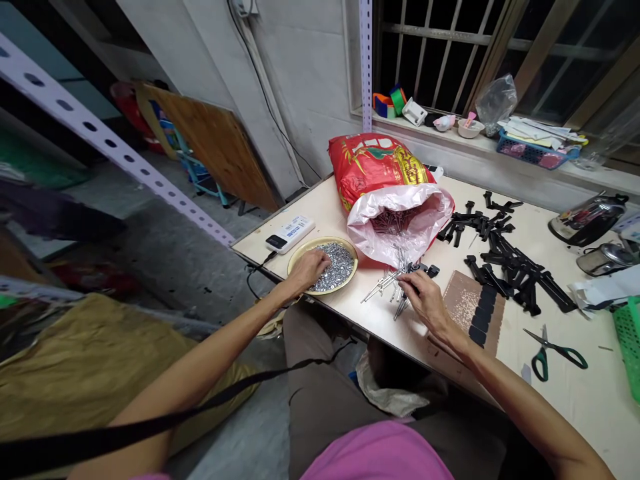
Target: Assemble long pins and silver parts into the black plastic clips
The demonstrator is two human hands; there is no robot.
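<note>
My left hand reaches into a shallow yellow-rimmed plate filled with small shiny metal pieces, which look like nuts. Its fingers are bent together among them, and the fingertips are partly hidden. Over a loose pile of long thin metal rods, perhaps long screws, is my right hand. Thumb and fingers press together there; what they hold is too small to make out. Just behind that hand lies a small black plastic part. An open red sack spills toward the rods, with more rods inside.
Many black plastic clips lie heaped on the right of the table. Nearer are a brown card with black pieces, green-handled scissors and a green basket. A white power bank sits left; a kettle stands far right.
</note>
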